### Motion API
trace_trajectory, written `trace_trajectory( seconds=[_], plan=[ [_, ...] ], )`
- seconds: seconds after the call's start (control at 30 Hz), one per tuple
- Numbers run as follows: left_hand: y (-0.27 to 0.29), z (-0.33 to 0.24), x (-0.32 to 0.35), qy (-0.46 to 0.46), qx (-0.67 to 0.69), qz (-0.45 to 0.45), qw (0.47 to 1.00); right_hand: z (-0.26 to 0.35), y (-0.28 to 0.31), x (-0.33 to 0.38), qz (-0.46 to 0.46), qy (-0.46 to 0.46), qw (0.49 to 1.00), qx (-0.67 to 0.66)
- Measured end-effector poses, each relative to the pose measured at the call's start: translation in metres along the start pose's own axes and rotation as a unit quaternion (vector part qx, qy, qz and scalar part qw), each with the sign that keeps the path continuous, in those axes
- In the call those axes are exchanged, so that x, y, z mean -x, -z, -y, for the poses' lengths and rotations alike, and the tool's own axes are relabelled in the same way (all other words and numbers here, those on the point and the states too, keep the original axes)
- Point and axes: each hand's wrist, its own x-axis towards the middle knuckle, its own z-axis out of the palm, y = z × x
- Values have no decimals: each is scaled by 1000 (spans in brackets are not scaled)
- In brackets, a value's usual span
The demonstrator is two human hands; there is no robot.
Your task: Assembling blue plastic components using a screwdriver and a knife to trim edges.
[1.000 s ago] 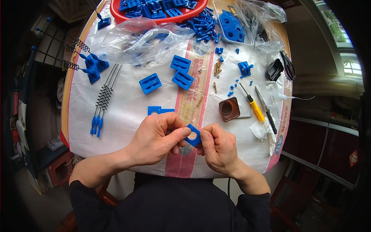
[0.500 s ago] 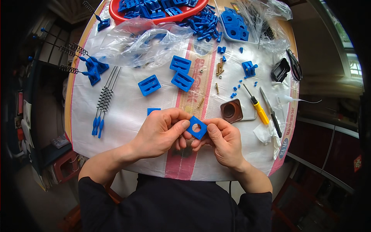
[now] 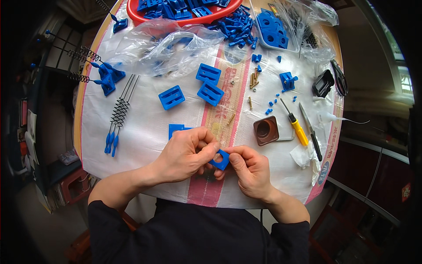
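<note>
**Both hands on a small blue block**

Just below the middle of the frame, the left hand [image 3: 187, 155] and the right hand [image 3: 249, 170] meet over a white woven sheet [image 3: 145, 132] that covers the table. Between them sits a blue block [image 3: 220, 159] with a round hole through it. The left thumb and fingers close on its left edge and the right thumb and forefinger pinch its right edge, so both hands grip the same piece, held just above the sheet.

Behind the left hand, partly hidden by the knuckles, lies a blue plate [image 3: 176, 130]. Right of centre stands a brown cup [image 3: 266, 130], and just to its right lie a yellow screwdriver [image 3: 295, 127] and a dark blade [image 3: 311, 130]. A crumpled tissue [image 3: 304, 156] lies at the right, near the sheet's edge.

Above centre lie three slotted blue frames [image 3: 210, 83], with brass screws [image 3: 253, 80] near them to the right. At the left of the frame lies a coil spring [image 3: 118, 112] with blue tips. Clear bags [image 3: 162, 42] sprawl across the upper left, and a red tray [image 3: 184, 11] of blue parts fills the top edge. Black scissors [image 3: 339, 77] lie at the upper right.
</note>
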Motion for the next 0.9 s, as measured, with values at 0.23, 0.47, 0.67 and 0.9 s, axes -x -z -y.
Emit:
trace_trajectory(
  seconds=[0.23,0.47,0.67,0.9],
  plan=[
    [-2,17,6,-298,-204,-43,931,-6,-6,5,-14,105,990,92],
    [35,-24,32,-359,-159,-273,878,-11,-5,3,-96,119,980,125],
    [53,-32,53,-298,-495,-210,789,-3,-9,-6,-101,163,939,284],
    [45,3,32,-274,-537,-140,785,13,-18,-10,-48,283,856,430]
  ],
)
